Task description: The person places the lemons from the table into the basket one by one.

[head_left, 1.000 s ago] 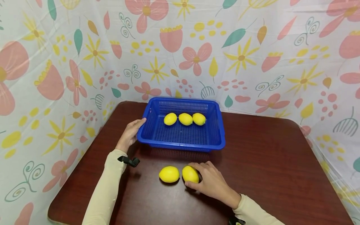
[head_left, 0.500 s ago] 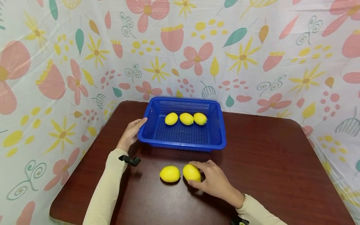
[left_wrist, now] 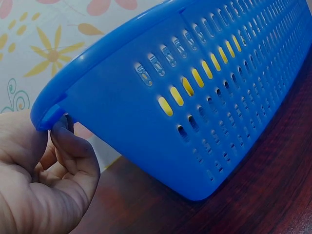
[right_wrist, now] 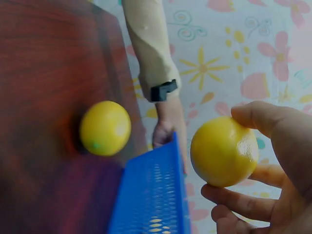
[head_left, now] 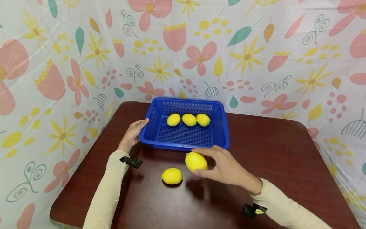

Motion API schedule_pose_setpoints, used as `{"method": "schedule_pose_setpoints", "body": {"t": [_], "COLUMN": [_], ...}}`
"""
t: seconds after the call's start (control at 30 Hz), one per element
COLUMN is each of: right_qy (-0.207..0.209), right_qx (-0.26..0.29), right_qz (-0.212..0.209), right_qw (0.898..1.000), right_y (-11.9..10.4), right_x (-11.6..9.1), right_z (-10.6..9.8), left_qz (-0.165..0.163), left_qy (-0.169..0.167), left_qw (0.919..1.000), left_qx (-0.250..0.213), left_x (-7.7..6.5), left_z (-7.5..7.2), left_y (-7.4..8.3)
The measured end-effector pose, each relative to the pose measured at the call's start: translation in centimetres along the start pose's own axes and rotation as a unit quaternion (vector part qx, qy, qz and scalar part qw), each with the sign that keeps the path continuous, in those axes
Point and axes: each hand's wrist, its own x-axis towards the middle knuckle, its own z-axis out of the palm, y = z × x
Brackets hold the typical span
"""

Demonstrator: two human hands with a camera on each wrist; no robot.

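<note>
My right hand (head_left: 226, 165) pinches a yellow lemon (head_left: 196, 162) between thumb and fingers, raised over the table just in front of the basket; its shadow lies below. The right wrist view shows the same lemon (right_wrist: 224, 151) at the fingertips. A second lemon (head_left: 172, 176) lies on the table to the left of it. My left hand (head_left: 132, 135) grips the left rim of a blue plastic basket (head_left: 183, 147), with fingers curled under the lip in the left wrist view (left_wrist: 53, 165). Inside the basket, three lemons (head_left: 189, 120) sit in a row toward the back.
The dark brown wooden table (head_left: 271, 159) extends to the right of the basket. A white floral cloth (head_left: 246, 63) hangs behind it and along the left side. Black camera mounts (head_left: 131, 162) are strapped on both wrists.
My right hand has lifted its lemon off the table and moved it up toward the basket's front. The left hand keeps its grip, and the other lemons stay put.
</note>
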Motion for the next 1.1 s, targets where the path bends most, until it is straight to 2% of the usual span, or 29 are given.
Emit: {"method": "schedule_pose_setpoints", "body": {"t": [0.3,0.53,0.77,0.97,1.1], "right_qy": [-0.052,-0.117,-0.168,-0.233,-0.275], "right_qx": [0.005,0.01,0.021,0.037,0.044], "right_qz": [-0.064,-0.096,-0.097,-0.118,-0.11], "right_qw": [0.997,0.988,0.981,0.965,0.954], "right_y": [0.1,2.0,4.4,5.9,6.6], "right_x": [5.6,10.4,14.8,18.0,19.8], "right_z": [-4.3,-5.9,-6.1,-5.1,-4.3], "left_qz": [-0.003,-0.008,-0.01,-0.01,-0.009], "left_qy": [0.004,0.009,0.009,-0.002,0.0], "left_qw": [1.0,0.9999,0.9998,0.9996,0.9994], "left_qx": [-0.005,-0.007,-0.013,-0.028,-0.032], "left_x": [-0.1,-0.1,0.0,-0.2,-0.2], "left_z": [-0.1,0.0,0.2,0.3,0.2], "left_y": [0.0,0.1,0.3,0.4,0.2]}}
